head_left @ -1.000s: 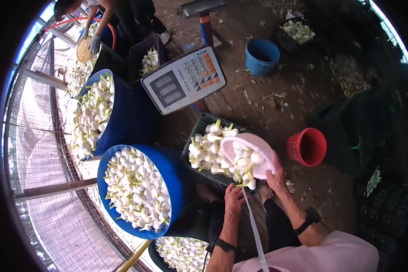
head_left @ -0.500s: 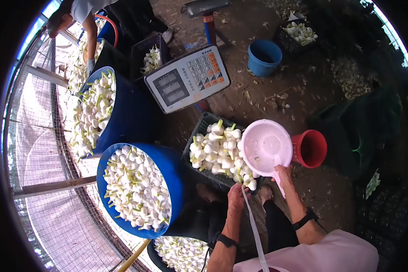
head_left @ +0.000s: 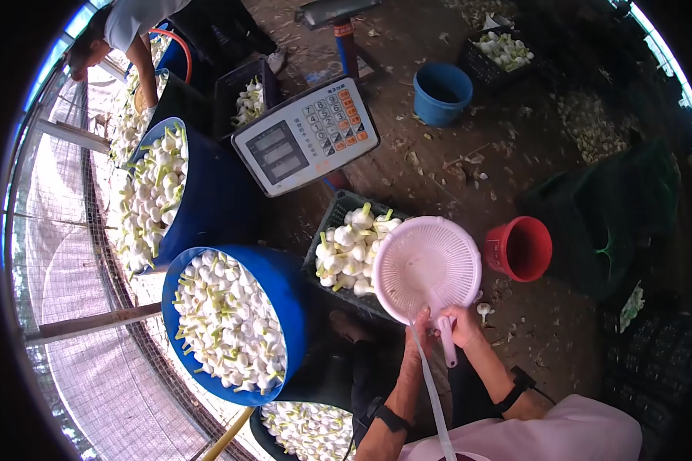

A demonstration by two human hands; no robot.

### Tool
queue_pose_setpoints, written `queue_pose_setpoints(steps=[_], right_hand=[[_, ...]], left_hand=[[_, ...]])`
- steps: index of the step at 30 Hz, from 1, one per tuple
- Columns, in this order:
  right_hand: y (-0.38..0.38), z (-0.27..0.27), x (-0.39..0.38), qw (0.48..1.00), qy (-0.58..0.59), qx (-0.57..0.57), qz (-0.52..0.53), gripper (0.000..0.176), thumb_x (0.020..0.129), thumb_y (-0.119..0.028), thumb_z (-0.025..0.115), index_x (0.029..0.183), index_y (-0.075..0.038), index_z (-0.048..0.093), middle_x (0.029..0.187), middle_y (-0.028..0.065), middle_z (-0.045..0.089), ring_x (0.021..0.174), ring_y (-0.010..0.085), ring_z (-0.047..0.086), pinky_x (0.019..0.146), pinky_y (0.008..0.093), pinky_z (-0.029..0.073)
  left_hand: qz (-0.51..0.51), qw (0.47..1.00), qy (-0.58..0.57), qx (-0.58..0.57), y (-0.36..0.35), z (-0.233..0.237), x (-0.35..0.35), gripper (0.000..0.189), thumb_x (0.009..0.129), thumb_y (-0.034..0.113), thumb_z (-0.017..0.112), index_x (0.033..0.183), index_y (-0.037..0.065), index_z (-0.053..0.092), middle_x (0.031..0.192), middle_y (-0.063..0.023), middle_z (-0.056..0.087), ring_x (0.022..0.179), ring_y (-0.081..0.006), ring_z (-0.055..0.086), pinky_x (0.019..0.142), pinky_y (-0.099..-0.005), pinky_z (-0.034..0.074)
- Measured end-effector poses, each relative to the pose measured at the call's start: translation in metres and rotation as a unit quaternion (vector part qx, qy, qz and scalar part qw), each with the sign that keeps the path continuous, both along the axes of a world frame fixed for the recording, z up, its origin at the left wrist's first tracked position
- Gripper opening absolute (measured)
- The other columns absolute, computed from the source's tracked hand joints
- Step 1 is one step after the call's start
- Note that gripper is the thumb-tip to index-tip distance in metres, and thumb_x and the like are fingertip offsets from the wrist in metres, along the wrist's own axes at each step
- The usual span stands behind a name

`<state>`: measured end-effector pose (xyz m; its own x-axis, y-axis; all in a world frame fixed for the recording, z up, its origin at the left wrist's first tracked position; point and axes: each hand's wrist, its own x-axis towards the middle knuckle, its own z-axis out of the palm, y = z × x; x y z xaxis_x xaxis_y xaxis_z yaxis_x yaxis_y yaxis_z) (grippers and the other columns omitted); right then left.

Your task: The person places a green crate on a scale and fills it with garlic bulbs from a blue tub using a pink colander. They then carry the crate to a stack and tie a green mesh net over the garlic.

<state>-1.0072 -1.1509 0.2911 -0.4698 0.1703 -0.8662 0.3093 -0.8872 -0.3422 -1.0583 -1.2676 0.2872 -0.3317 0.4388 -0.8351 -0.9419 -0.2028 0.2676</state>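
A pink plastic colander (head_left: 429,265) with a handle is held in front of me, tilted so its inside faces up, with no bulbs visible in it. My right hand (head_left: 461,326) is closed around it where the handle meets the rim. At the near rim, my left hand (head_left: 417,332) grips the colander too, its fingers partly hidden. Beneath and left of the colander stands a dark crate (head_left: 321,244) full of garlic bulbs (head_left: 351,250); the colander covers its right side. A white strap (head_left: 432,384) runs down past my left hand.
Blue barrels (head_left: 296,307) of garlic line the left. A weighing scale display (head_left: 306,137) stands ahead. A red bucket (head_left: 521,247), a blue bucket (head_left: 441,96) and another crate (head_left: 480,65) are on the right. One person (head_left: 134,38) bends over garlic at upper left.
The colander has moved left and toward me, away from the red bucket. My left hand has come up from the crate's edge to the colander's rim.
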Motion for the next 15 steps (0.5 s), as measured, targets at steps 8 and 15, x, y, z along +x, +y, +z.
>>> queue_pose_setpoints(steps=[8,15], right_hand=[[0.037,0.022,0.017,0.934,0.203,0.008,0.293,0.05,0.086,-0.022,0.059,0.13,-0.005,0.041,0.112,0.0085,0.057,0.092,0.0176,0.062,0.076,0.0318,0.051],[0.142,-0.345,0.19,0.66,-0.362,0.565,0.338,0.028,0.066,-0.022,0.068,0.084,-0.003,0.058,0.075,0.0158,0.063,0.072,0.0303,0.064,0.062,0.0399,0.051]], left_hand=[[0.183,0.982,0.026,0.022,-0.081,0.032,-0.032,0.05,0.071,0.008,0.055,0.118,-0.006,0.045,0.117,-0.0163,0.053,0.107,-0.0313,0.053,0.096,-0.0454,0.041],[0.31,0.945,0.068,-0.08,-0.23,0.035,-0.041,0.038,0.082,0.017,0.05,0.113,-0.003,0.043,0.105,-0.0191,0.055,0.094,-0.031,0.056,0.081,-0.0412,0.047]])
